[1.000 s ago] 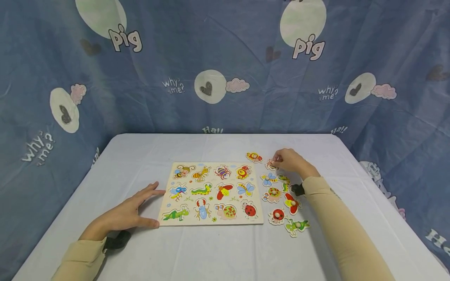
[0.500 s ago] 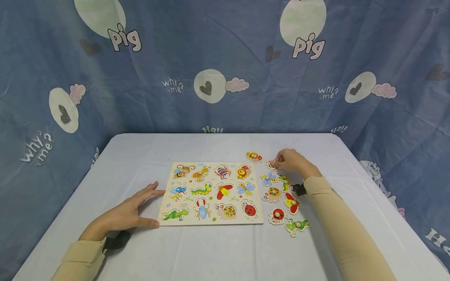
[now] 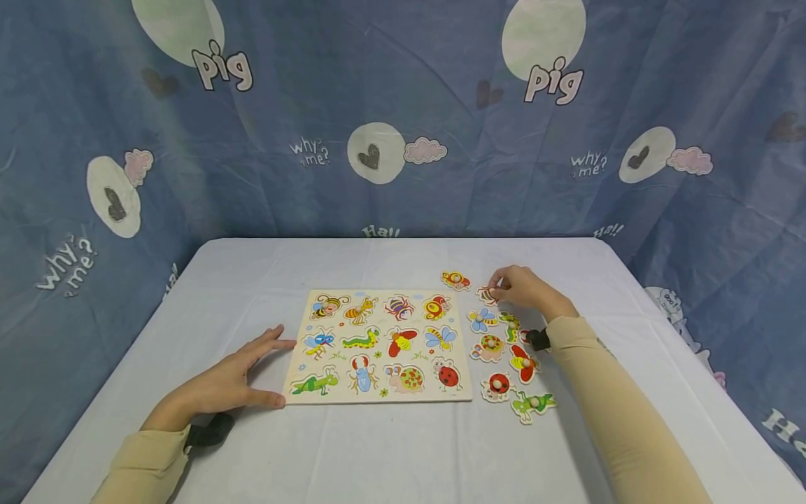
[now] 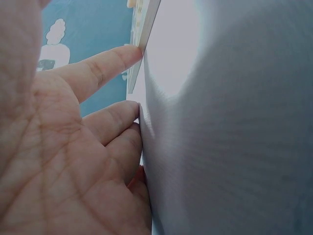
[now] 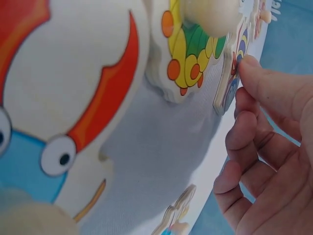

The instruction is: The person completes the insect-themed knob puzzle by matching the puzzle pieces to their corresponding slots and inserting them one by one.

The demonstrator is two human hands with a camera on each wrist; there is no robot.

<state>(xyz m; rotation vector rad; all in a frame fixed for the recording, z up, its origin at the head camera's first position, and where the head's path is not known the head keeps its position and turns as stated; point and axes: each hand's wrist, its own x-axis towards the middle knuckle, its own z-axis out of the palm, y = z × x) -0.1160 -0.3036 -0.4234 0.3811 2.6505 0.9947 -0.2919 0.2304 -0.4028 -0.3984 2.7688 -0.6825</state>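
Note:
A wooden peg puzzle board printed with insects lies mid-table. My left hand rests at its left edge, thumb and fingers spread, with the index fingertip right at the board's side in the left wrist view. Beyond the board's upper right corner, my right hand pinches a striped spider puzzle piece with thumb and fingers. In the right wrist view this spider piece is tilted under the thumb, and the other fingers curl below it. Its knob is hidden by the fingers.
Right of the board lie several loose knobbed pieces, among them a caterpillar, a snail, a ladybug and a grasshopper. A red-and-yellow piece lies behind the board's corner. A patterned blue curtain stands behind the table.
My right hand has shifted very slightly right while staying at the spider piece, a bit more of which now shows. The left hand and the board have stayed put.

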